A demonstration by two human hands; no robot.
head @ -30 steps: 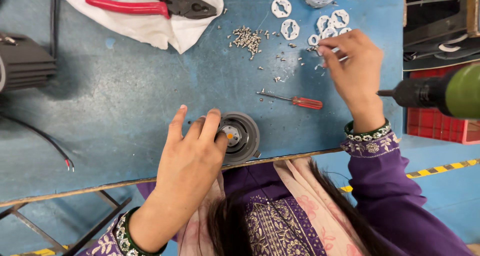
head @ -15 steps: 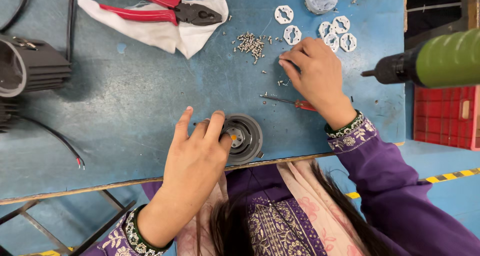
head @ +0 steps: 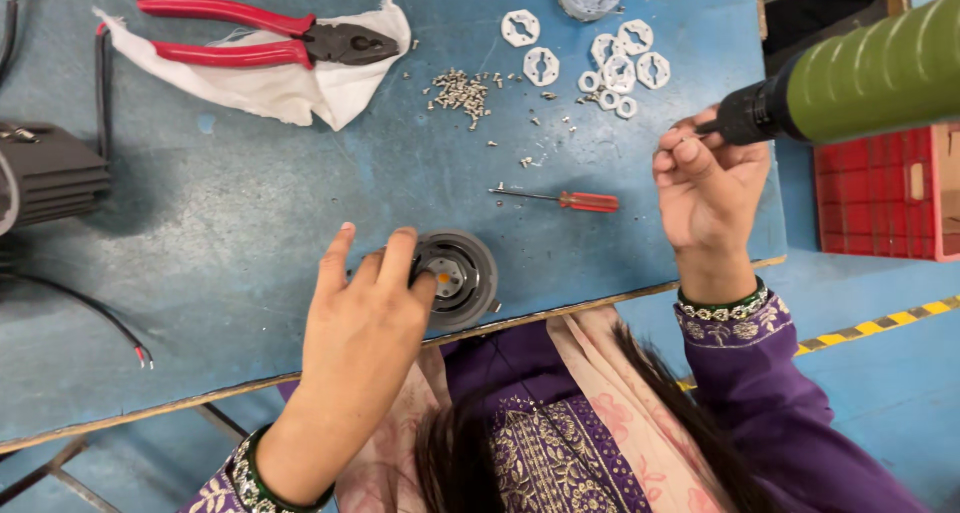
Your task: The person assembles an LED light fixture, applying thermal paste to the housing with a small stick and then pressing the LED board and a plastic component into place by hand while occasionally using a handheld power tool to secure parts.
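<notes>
Left hand [head: 365,338] presses fingers down on the round grey motor part [head: 458,278] near the table edge [head: 600,298]. Right hand [head: 708,188] is curled shut at the drill tip [head: 735,123]; held item too small to tell. Red screwdriver [head: 572,201] lies between them, screws [head: 460,91] beyond.

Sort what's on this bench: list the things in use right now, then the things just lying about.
In use: round grey part under the left hand; green power driver, its tip at the right hand.

Lying about: red pliers on white cloth, small red screwdriver, screw pile, white plastic discs.
</notes>
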